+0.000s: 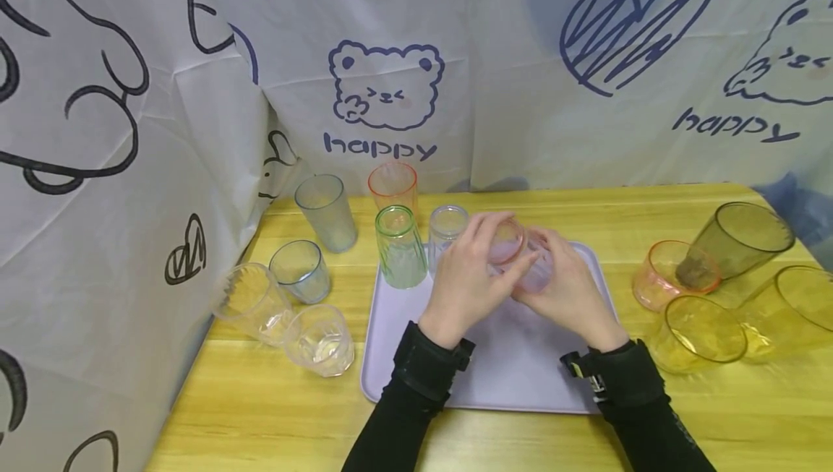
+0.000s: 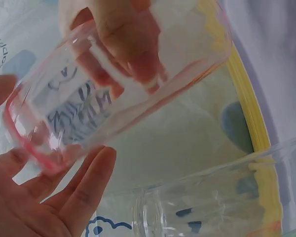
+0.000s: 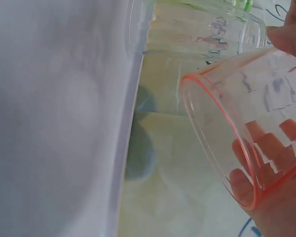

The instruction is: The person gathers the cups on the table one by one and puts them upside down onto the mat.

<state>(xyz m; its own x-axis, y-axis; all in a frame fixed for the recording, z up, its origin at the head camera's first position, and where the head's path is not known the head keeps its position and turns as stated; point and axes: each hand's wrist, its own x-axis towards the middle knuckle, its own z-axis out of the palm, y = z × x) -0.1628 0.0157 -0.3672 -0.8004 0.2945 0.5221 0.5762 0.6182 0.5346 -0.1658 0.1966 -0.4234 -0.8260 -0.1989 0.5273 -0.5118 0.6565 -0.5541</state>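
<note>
- Right hand (image 1: 567, 290) is gripping pink glass (image 1: 506, 243) round its side.
- Left hand (image 1: 470, 273) is holding its base between thumb and fingers.
- Pink glass is hanging tilted, mouth down, above tray (image 1: 494, 378).
- Green glass (image 1: 401, 255), clear glass (image 1: 446, 226) are standing at tray's back left.
- Yellow glasses (image 1: 698, 345) are standing right of tray.

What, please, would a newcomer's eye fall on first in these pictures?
Probably the transparent pink-rimmed tumbler, mouth downward in the right hand, with the left hand at its base, above the pale purple rectangular tray. Next might come the dark blue scribbled heart on the whitish cloth behind, then the transparent green ribbed tumbler at the tray's far left corner.
</note>
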